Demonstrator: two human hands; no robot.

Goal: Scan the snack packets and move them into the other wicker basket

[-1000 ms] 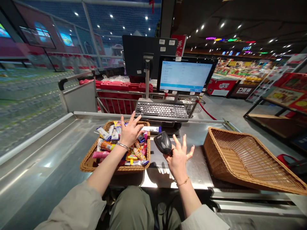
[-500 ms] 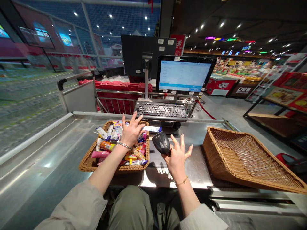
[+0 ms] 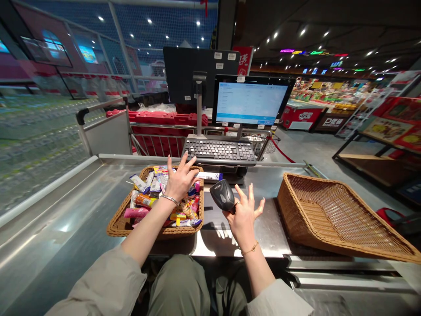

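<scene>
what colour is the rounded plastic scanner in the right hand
The rounded plastic scanner is black; it shows best in the head view.

A black handheld barcode scanner [image 3: 222, 195], gripped at its handle by the right hand [image 3: 242, 218], has its head toward the upper left. A slim white-and-blue wrapped snack stick [image 3: 211, 176], held nearly level by the left hand [image 3: 180, 182], extends rightward near the scanner's head. The brown wicker basket [image 3: 115, 227] rests on the metal counter [image 3: 79, 215], containing jumbled, brightly wrapped sweets [image 3: 188, 209].
</scene>
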